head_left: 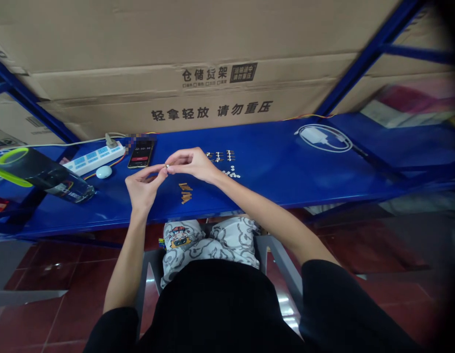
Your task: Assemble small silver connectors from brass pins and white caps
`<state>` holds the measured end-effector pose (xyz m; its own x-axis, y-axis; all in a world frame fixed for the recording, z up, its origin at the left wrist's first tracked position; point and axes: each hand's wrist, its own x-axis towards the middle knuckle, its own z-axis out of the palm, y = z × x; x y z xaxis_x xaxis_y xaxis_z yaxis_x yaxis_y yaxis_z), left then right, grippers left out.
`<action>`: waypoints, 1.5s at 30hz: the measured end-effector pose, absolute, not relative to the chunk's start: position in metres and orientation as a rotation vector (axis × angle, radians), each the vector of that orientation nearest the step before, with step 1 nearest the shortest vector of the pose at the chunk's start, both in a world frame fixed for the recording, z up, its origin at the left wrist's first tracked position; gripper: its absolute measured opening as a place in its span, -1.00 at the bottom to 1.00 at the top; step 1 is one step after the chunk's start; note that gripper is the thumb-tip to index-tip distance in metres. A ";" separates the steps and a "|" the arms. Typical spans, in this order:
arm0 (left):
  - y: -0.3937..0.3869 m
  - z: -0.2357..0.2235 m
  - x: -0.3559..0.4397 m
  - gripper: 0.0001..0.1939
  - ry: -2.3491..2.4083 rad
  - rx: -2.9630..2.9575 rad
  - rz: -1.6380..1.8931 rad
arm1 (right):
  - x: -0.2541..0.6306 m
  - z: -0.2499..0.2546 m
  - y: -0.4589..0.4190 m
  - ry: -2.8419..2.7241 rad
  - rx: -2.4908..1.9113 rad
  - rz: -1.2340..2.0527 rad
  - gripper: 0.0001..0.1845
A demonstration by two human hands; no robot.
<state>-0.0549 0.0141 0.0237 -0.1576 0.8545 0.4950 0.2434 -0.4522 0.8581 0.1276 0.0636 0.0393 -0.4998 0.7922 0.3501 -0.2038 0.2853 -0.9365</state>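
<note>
My left hand [143, 189] and my right hand [193, 163] meet above the blue tabletop, thumb and forefinger of each pinched together. Between their fingertips is a small white piece [167, 166]; a darker bit beside it is too small to make out. Below the hands lie several thin brass-coloured pins [185, 192] in a loose group. Right of my right hand, several loose white pieces [232, 173] are scattered. Behind those, rows of pins with white pieces on them [230, 155] lie side by side, partly hidden by my right hand.
A phone [141, 153] showing a timer lies behind my left hand. Further left are a white power strip [93, 159], a pale round object [104, 171] and a dark bottle with a green rim [51, 176]. A white charger with coiled cable [317, 136] sits right. Cardboard [198, 44] backs the shelf.
</note>
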 end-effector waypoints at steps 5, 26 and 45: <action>0.009 0.024 -0.048 -0.69 1.192 1.634 1.583 | 0.141 0.039 0.050 -1.604 -0.642 1.357 -0.67; -0.026 0.018 -0.104 -0.82 1.276 2.202 1.068 | 0.278 0.014 0.004 -1.932 -1.260 0.247 -0.80; -0.018 0.022 -0.113 -0.78 1.065 2.512 0.856 | 0.267 0.028 0.038 -2.169 -1.227 0.074 -0.72</action>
